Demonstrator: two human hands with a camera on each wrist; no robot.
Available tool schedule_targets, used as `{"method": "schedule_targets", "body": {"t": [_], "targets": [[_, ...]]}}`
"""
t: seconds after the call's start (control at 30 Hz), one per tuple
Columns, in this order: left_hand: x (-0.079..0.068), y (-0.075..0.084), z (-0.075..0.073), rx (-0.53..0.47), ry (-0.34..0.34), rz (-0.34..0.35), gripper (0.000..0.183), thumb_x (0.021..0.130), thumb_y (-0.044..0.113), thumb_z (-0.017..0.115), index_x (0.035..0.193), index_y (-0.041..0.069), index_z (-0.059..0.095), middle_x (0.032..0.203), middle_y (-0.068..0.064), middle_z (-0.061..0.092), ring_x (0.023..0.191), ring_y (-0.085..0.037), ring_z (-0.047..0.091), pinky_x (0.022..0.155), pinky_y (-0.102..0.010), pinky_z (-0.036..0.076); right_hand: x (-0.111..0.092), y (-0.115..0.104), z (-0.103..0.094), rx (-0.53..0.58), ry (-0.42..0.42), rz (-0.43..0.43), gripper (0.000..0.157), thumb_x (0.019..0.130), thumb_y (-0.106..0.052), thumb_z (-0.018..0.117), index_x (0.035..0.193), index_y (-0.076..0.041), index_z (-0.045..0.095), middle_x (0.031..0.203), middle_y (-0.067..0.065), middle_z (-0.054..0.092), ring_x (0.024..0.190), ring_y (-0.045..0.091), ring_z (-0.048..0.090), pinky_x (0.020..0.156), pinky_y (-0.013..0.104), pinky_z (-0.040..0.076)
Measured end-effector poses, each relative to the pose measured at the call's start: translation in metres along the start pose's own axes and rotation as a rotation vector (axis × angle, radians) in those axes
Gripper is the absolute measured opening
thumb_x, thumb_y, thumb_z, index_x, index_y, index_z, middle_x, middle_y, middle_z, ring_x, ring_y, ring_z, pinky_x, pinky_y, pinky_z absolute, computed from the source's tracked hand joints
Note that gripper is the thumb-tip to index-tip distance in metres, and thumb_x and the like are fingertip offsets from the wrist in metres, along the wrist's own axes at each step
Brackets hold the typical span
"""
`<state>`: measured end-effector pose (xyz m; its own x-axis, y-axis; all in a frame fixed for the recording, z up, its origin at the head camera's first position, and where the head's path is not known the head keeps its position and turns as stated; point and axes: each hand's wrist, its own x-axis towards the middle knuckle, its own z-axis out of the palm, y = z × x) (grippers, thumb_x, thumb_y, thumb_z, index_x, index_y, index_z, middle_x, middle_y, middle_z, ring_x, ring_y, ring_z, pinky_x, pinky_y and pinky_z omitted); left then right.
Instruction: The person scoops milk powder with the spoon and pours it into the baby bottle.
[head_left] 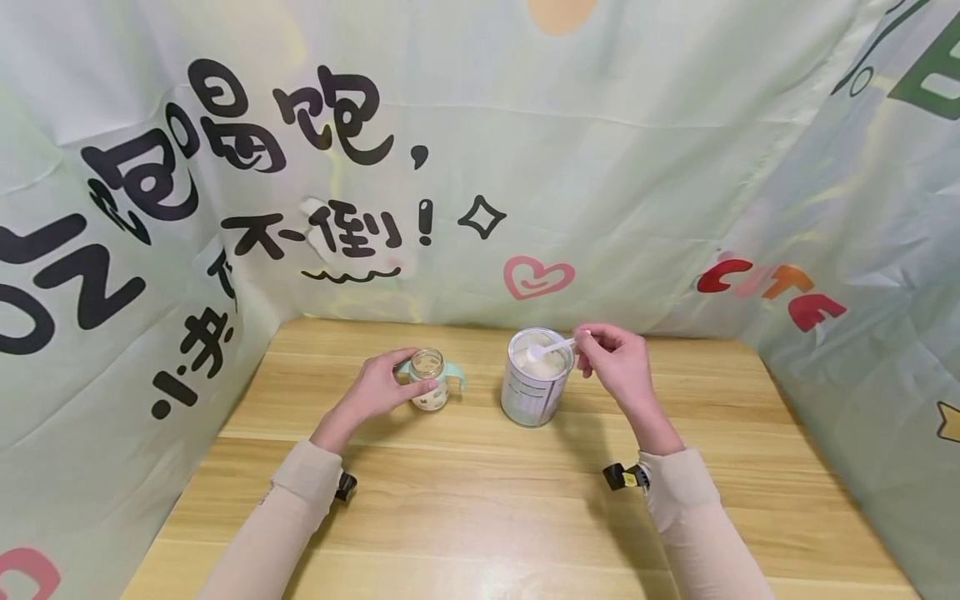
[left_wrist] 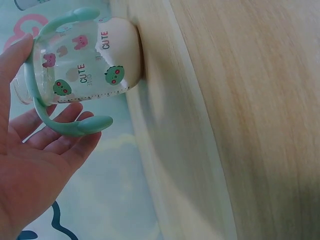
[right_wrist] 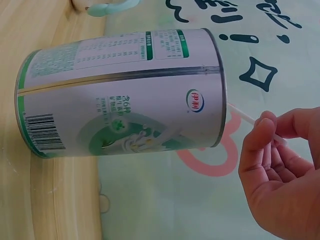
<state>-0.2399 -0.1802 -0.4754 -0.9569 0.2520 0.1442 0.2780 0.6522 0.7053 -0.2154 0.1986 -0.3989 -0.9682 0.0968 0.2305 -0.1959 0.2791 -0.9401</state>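
Observation:
In the head view my left hand [head_left: 375, 388] holds a clear baby bottle [head_left: 431, 398] by its upper part, thumb at the front and fingers behind. The bottle stands upright, lidless, with mint-green handles; pale powder [left_wrist: 126, 52] lies in its base in the left wrist view. To its right stands an open milk powder can [head_left: 529, 402], its side print plain in the right wrist view. My right hand [head_left: 621, 363] pinches the handle of a white scoop [head_left: 553, 346] between thumb and fingers. The scoop's bowl is over the powder inside the can's rim; whether it touches the powder I cannot tell.
Both things stand on a wooden table [head_left: 450, 492], toward its back edge. A printed cloth [head_left: 637, 208] with lettering and a pink heart hangs behind and along both sides. A small black camera [head_left: 622, 477] is strapped to the right wrist.

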Motion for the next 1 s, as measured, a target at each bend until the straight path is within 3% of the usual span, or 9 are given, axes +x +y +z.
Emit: {"method": "schedule_targets", "body": {"t": [0.5, 0.7, 1.0], "targets": [[-0.001, 0.002, 0.000, -0.007, -0.008, -0.010, 0.076, 0.088, 0.047, 0.085, 0.147, 0.006, 0.060, 0.144, -0.019, 0.066, 0.138, -0.041, 0.059, 0.118, -0.057, 0.045, -0.002, 0.001, 0.006, -0.064, -0.072, 0.038, 0.024, 0.099, -0.015, 0.072, 0.110, 0.005, 0.076, 0.067, 0.002, 0.063, 0.054, 0.007, 0.056, 0.049, 0.023, 0.052], [-0.002, 0.001, -0.001, -0.009, -0.012, -0.019, 0.077, 0.088, 0.048, 0.084, 0.148, 0.006, 0.059, 0.145, -0.019, 0.065, 0.138, -0.041, 0.058, 0.118, -0.058, 0.045, 0.000, 0.007, 0.009, -0.132, -0.059, 0.035, 0.021, 0.095, -0.012, 0.073, 0.107, 0.004, 0.077, 0.066, -0.006, 0.061, 0.052, 0.004, 0.052, 0.046, 0.019, 0.043], [-0.001, 0.001, 0.000, -0.011, -0.007, -0.014, 0.076, 0.088, 0.047, 0.085, 0.147, 0.007, 0.060, 0.144, -0.018, 0.066, 0.137, -0.040, 0.059, 0.117, -0.057, 0.046, 0.002, 0.013, 0.013, -0.216, -0.019, 0.010, 0.019, 0.093, -0.013, 0.073, 0.105, 0.001, 0.078, 0.071, -0.004, 0.064, 0.055, 0.003, 0.055, 0.049, 0.019, 0.045]]}}
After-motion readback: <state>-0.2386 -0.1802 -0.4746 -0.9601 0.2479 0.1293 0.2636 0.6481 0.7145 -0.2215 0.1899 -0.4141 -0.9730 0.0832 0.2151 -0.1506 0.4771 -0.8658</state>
